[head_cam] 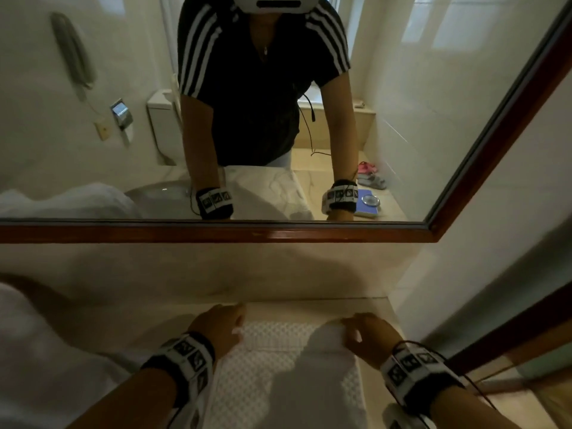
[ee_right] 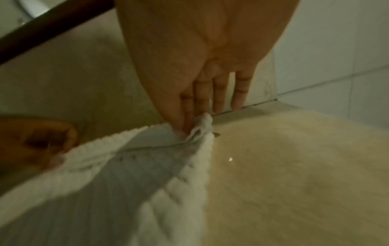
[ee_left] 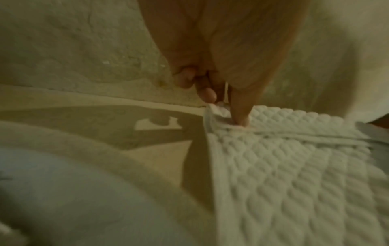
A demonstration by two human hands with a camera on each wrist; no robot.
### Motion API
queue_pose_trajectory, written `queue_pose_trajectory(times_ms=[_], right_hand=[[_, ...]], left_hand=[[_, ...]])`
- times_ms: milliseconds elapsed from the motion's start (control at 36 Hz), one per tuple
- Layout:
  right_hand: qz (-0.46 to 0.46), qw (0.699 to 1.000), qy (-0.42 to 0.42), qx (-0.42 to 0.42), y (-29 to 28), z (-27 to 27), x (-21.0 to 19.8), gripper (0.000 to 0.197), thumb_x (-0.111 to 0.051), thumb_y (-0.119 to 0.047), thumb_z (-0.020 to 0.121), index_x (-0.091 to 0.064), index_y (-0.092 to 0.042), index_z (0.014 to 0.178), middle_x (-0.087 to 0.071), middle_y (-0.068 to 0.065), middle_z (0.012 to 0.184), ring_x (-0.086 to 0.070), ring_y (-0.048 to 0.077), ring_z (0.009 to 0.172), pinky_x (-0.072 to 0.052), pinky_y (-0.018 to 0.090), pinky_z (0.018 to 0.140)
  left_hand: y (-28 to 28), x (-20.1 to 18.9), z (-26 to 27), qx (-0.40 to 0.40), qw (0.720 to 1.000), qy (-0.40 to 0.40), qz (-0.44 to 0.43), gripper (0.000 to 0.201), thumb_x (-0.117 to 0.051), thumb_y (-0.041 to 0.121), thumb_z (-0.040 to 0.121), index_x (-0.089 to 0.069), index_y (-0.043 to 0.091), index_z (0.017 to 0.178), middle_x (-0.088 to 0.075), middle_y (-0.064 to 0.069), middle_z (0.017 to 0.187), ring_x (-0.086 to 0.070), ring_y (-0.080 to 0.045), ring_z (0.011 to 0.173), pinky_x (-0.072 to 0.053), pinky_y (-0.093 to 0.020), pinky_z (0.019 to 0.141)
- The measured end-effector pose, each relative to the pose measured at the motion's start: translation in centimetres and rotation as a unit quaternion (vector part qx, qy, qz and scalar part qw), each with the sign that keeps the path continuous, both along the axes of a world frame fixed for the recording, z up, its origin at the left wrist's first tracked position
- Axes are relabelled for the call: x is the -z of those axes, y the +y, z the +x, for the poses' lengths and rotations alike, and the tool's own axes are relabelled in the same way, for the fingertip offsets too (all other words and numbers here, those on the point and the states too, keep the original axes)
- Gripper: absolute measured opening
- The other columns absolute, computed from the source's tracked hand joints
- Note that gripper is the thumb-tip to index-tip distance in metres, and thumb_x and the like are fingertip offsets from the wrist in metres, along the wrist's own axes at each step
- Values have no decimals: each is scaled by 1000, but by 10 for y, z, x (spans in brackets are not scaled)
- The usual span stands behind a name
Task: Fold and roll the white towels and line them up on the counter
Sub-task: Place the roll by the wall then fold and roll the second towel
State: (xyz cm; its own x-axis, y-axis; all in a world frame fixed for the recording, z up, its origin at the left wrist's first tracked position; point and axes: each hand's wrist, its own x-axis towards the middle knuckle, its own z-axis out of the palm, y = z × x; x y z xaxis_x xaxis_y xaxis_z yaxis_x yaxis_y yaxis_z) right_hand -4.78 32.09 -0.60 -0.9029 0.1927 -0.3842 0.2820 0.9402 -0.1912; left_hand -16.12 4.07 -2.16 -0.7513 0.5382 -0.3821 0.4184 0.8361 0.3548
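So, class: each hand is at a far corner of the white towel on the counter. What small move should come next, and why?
Probably draw both corners back toward the body to make a fold. The left hand and right hand each pinch a far corner of the towel, which lies flat and unrolled on the counter.

The room is dim and the colours look yellowish. In my head view, the mirror (head_cam: 402, 88) shows a bright window behind my shoulder, so the light comes from behind me. My arms and body put soft shadows on the white towel (head_cam: 278, 366) and on the far edge of the surface (head_cam: 380, 308). Straight lines bend near the picture edges. Both wrist views are grainy and smeared, and my left hand (ee_left: 221, 50) is out of focus.
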Motion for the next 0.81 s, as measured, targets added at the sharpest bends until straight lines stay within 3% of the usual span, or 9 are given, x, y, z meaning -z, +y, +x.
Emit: queue_pose_trajectory(times_ms=[83, 139, 194, 278, 389, 472, 528, 611, 806], right_hand=[[-2, 999, -32, 0, -1, -11, -6, 39, -65, -35, 78, -48, -31, 113, -45, -6, 97, -48, 22, 93, -34, 27, 76], [27, 999, -5, -36, -2, -15, -7, 42, -65, -29, 77, -44, -33, 113, -45, -10, 92, -37, 17, 89, -30, 27, 77], [61, 993, 63, -78, -7, -15, -4, 32, -58, -20, 77, -47, -32, 105, -48, -15, 86, -42, 17, 88, -25, 27, 76], [80, 985, 86, -129, -14, -1, 4, 31, -57, -17, 60, -41, -34, 81, -57, -17, 71, -56, 11, 65, -26, 21, 63], [81, 980, 30, -180, -14, 23, 18, 29, -59, -37, 64, -43, -39, 89, -43, -16, 88, -55, 9, 68, -32, 16, 57], [14, 983, 36, -181, -5, 32, 11, 34, -55, -33, 80, -46, -38, 113, -26, -16, 135, -38, 20, 122, -35, 31, 100], [-35, 988, 31, -147, -2, 31, 2, 29, -49, -50, 83, -51, -38, 109, -25, -14, 149, -29, 17, 134, -28, 32, 110], [-32, 995, -21, -89, 0, 20, -5, 37, -46, -63, 82, -51, -33, 103, -55, 0, 121, -51, 23, 111, -40, 31, 92], [58, 984, -98, -138, -14, -2, -13, 54, -65, -39, 76, -36, -32, 122, -57, -3, 107, -38, 18, 87, -31, 35, 94]], left_hand=[[8, -1, -11, 25, 999, -13, -29, 39, -55, 33, 87, -46, 26, 125, -52, 5, 124, -51, -16, 116, -42, -29, 99], [12, -2, -12, 71, 994, 71, -38, 29, -54, 32, 87, -54, 26, 116, -56, 9, 117, -51, -14, 112, -36, -28, 101], [8, 2, -10, 77, 984, 162, -26, 24, -72, 31, 71, -57, 30, 89, -52, 18, 86, -54, -6, 85, -43, -25, 86], [2, 19, 1, 103, 976, 192, -29, 60, -85, 22, 28, -48, 38, 72, -50, 20, 67, -51, -2, 57, -43, -18, 57], [-8, 32, 22, 178, 949, 259, -25, 33, -62, 31, 57, -49, 37, 86, -69, 14, 90, -47, -8, 76, -46, -21, 60], [-14, 19, 28, 159, 967, 197, -25, 23, -48, 44, 54, -44, 37, 75, -66, 17, 109, -42, -7, 97, -43, -25, 73], [-8, 9, 29, 137, 986, 95, -2, 10, -46, 39, 70, -38, 33, 72, -54, 27, 104, -40, -4, 106, -32, -31, 86], [5, 1, 26, 145, 989, 32, -25, 6, -42, 27, 87, -37, 28, 85, -41, 17, 82, -42, -11, 90, -25, -29, 79], [19, -3, 16, 121, 987, 20, -102, 50, -58, 39, 79, -44, 25, 124, -52, 5, 111, -49, -18, 103, -29, -33, 94]])
